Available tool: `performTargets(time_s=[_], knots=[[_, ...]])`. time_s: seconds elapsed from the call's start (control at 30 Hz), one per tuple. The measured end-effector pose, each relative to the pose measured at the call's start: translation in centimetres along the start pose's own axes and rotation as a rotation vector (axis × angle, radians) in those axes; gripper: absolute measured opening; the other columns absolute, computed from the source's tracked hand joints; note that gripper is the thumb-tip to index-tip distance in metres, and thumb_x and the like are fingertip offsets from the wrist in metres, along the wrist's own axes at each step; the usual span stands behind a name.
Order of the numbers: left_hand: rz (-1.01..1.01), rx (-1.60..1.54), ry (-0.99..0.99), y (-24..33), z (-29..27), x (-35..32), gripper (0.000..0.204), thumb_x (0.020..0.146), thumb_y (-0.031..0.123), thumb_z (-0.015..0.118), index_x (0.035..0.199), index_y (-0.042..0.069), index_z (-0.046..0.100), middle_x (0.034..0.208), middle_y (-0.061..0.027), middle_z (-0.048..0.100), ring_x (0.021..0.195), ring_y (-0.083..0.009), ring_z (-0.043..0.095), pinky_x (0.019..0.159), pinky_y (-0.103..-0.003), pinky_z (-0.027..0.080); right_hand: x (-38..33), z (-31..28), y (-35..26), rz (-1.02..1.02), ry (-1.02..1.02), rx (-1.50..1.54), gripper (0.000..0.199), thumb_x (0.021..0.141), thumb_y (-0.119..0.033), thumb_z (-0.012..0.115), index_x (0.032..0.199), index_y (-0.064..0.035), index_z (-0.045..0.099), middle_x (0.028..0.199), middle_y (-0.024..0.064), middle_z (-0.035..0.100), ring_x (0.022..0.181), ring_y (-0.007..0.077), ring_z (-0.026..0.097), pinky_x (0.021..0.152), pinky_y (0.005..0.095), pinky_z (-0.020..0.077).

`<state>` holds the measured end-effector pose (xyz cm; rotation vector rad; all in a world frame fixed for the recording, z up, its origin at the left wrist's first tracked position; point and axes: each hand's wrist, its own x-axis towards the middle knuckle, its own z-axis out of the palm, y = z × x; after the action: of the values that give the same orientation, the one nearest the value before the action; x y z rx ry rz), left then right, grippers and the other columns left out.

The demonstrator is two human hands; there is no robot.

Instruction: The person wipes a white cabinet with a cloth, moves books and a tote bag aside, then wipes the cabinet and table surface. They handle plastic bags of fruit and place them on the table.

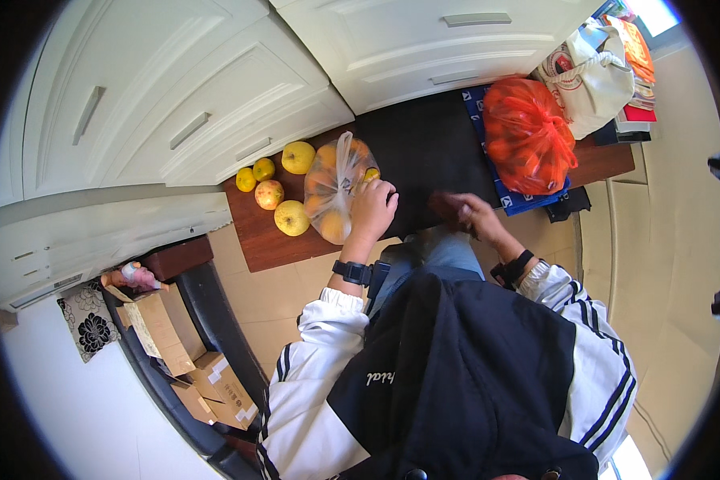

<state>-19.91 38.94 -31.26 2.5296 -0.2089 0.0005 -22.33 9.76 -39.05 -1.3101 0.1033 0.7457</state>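
A clear plastic bag of oranges (pixel 325 187) stands on the brown table, its tied top upright. My left hand (pixel 374 211) is at the bag's right side with fingers curled. A bit of yellow fruit (pixel 371 174) shows at its fingertips; whether it lies inside the bag I cannot tell. My right hand (pixel 478 216) is closed on a dark red-brown object (pixel 445 206), blurred, above the table's near edge. Left of the bag lie yellow apples (pixel 292 218), a red-yellow apple (pixel 269 194) and small yellow-green tangerines (pixel 263 169).
A red plastic bag of round fruit (pixel 528 138) sits on a blue printed sheet (pixel 510 200) at the right. A black mat (pixel 424 152) covers the table's middle. Behind it rise white cabinets (pixel 424 48). A cream cloth bag (pixel 592 84) stands far right; opened cardboard boxes (pixel 224 388) lie lower left.
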Motion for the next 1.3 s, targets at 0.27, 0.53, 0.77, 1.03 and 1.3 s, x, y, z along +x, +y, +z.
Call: performTargets(time_s=[0.27,0.53,0.77,1.03,1.3], knots=[[0.006,-0.038,-0.031,0.6,0.0,0.7,0.011,0.083,0.014,0.067,0.088,0.005,0.065,0.092,-0.0130,0.064,0.095,-0.0340,0.058,0.086,-0.043,0.046,2.2,-1.1,-2.6,-0.550,0.508,-1.199,0.067,0.085,-0.018,0.066,0.146,-0.0135,0.039,0.154,0.0233,0.028,0.138,0.0429,0.032,0.112,0.0484,0.0313],[-0.066,-0.077,-0.041,-0.6,-0.3,0.2,0.011,0.083,0.014,0.067,0.088,0.005,0.065,0.093,-0.0134,0.064,0.095,-0.0336,0.059,0.085,-0.043,0.047,8.6,-0.1,-2.5,-0.387,0.608,-1.524,0.063,0.090,-0.036,0.061,0.148,-0.0265,0.038,0.155,0.0165,0.030,0.141,0.0386,0.029,0.111,0.0506,0.0295],[-0.104,-0.156,0.016,-1.4,-1.5,-0.6,0.012,0.085,0.012,0.066,0.090,0.001,0.065,0.093,-0.0156,0.065,0.091,-0.0349,0.061,0.081,-0.041,0.049,14.6,2.0,-4.5,-0.491,0.570,-1.553,0.058,0.089,-0.029,0.061,0.145,-0.0272,0.044,0.152,0.0099,0.037,0.138,0.0337,0.036,0.108,0.0470,0.0330],[-0.064,-0.170,0.026,-0.4,-0.8,0.2,0.012,0.086,0.014,0.064,0.088,0.002,0.064,0.093,-0.0139,0.065,0.091,-0.0337,0.061,0.081,-0.040,0.048,3.8,7.3,-0.2,-0.721,-0.030,-1.528,0.055,0.087,-0.029,0.062,0.140,-0.0279,0.049,0.151,0.0067,0.041,0.136,0.0308,0.040,0.107,0.0469,0.0358],[-0.077,-0.186,-0.021,-0.1,0.1,0.2,0.011,0.087,0.013,0.062,0.089,0.002,0.064,0.091,-0.0150,0.065,0.090,-0.0341,0.062,0.080,-0.041,0.048,9.2,-1.1,-5.2,-0.434,0.269,-1.647,0.059,0.091,-0.025,0.059,0.147,-0.0269,0.040,0.154,0.0091,0.034,0.142,0.0345,0.029,0.113,0.0551,0.0271]])
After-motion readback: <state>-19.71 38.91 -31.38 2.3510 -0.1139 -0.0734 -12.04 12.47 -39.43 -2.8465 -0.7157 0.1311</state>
